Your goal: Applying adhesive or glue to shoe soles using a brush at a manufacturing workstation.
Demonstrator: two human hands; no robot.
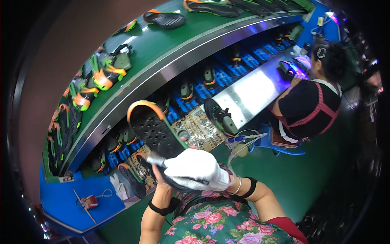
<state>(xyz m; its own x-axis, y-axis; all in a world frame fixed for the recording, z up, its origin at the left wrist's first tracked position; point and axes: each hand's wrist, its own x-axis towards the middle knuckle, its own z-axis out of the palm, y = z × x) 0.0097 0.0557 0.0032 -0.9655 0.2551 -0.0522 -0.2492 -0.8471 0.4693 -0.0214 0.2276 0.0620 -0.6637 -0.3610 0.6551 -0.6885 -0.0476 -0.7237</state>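
Observation:
A black sole (151,129) with an orange and green rim stands tilted up in front of me. My right hand (194,164), in a white glove, is closed at its lower end; bare fingertips show beside the green edge. My left hand (159,179), bare, is closed around a dark shoe part (176,186) just below, mostly hidden by the glove. A pale grey piece (156,159) sticks out between the hands; its kind is unclear. To the right, a black sandal (220,117) on a grey-green last lies by the worn, patterned bench top (203,129).
A green belt (162,42) carries shoes and soles along the far side. Below it runs a rack with blue holders (221,77). A person (310,99) works at the right. White gloves (118,186) and a red object (89,202) lie at left. Cables (248,142) hang nearby.

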